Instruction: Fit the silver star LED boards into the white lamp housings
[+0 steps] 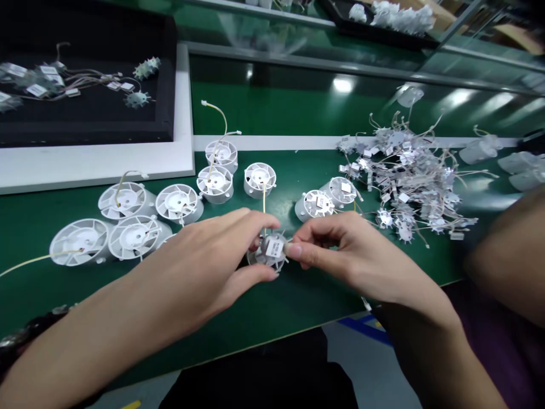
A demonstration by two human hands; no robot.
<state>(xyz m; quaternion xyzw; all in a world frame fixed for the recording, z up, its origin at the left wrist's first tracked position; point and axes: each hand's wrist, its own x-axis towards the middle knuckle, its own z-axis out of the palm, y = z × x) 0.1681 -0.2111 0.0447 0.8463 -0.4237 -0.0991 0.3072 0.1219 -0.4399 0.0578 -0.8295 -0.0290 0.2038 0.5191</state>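
Observation:
My left hand [217, 250] is wrapped round a small white round fan housing [254, 258] near the front of the bench, thumb on the near side and fingers on the far side. On top of the housing lies a star-edged circuit board [275, 248] with a white label. My right hand [340, 250] has thumb and forefinger pinched at the board's right edge. Just beyond stand two fan housings with labelled boards on them, one of them the nearer housing [314, 205]. A yellowish wire rises from another fan housing [259, 180] behind my left fingers.
Several white fan housings [176, 203] stand to the left, some with wires. At right lies a heap of wired star-edged boards [409, 176]. A black foam tray [162, 122] holds more boards at the back left. A person's blurred arm [511, 255] is at the right edge.

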